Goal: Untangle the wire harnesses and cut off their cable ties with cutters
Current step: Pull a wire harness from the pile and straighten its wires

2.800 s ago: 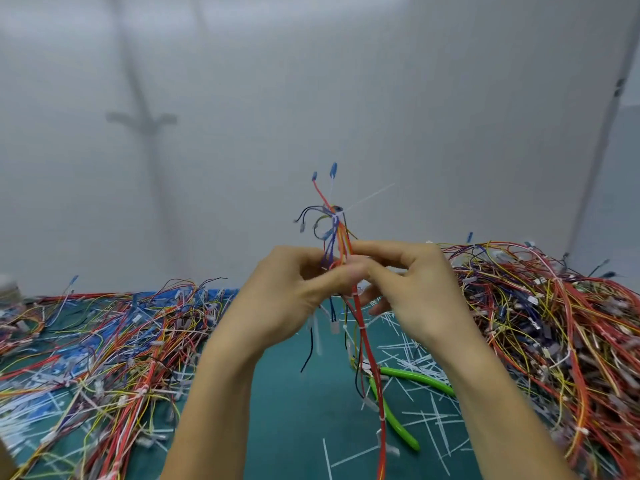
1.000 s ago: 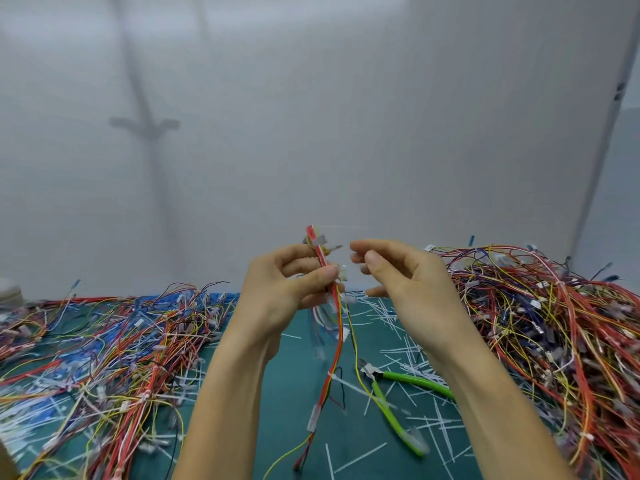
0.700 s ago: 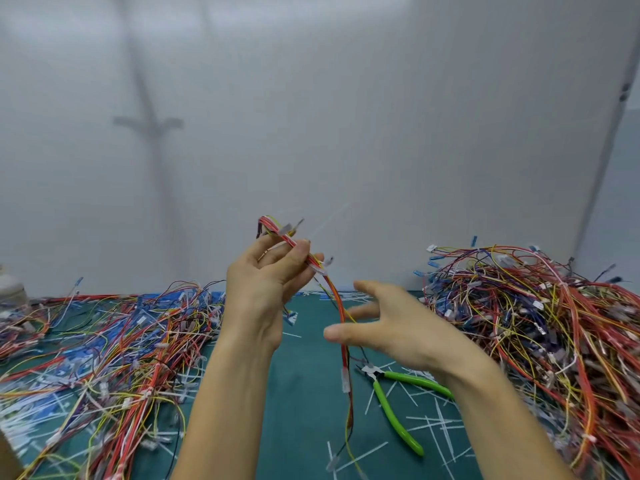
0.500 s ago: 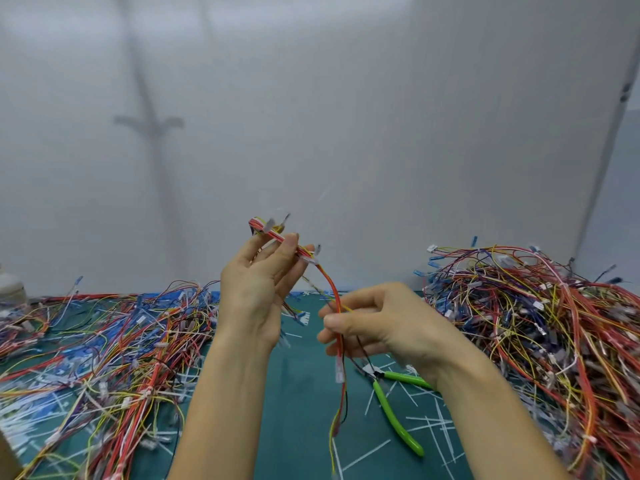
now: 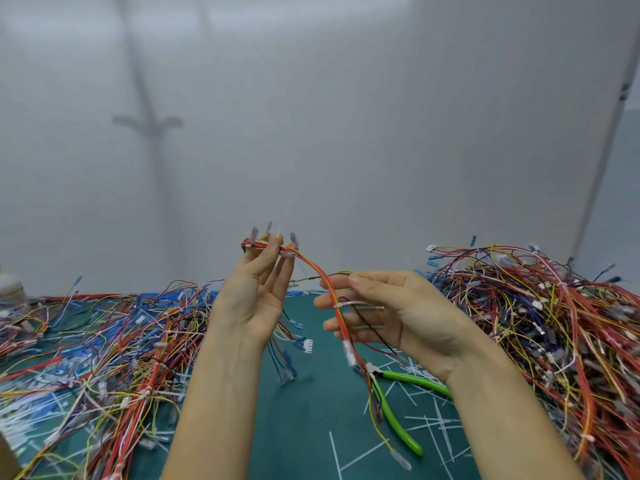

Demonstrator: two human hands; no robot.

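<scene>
Red harness [image 5: 340, 323] — arcing rightward, tails down.

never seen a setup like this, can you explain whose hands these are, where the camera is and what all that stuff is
No machine here: a person works bare-handed, and the one camera sits on their head, looking forward and down. The left hand pinches one end of a wire harness in the air; the harness drapes across the straight fingers of the right hand, where a white cable tie binds it. Below lies a teal mat with a left heap and a right heap of tangled harnesses, green-handled cutters lying untouched, and white cut tie scraps.
</scene>
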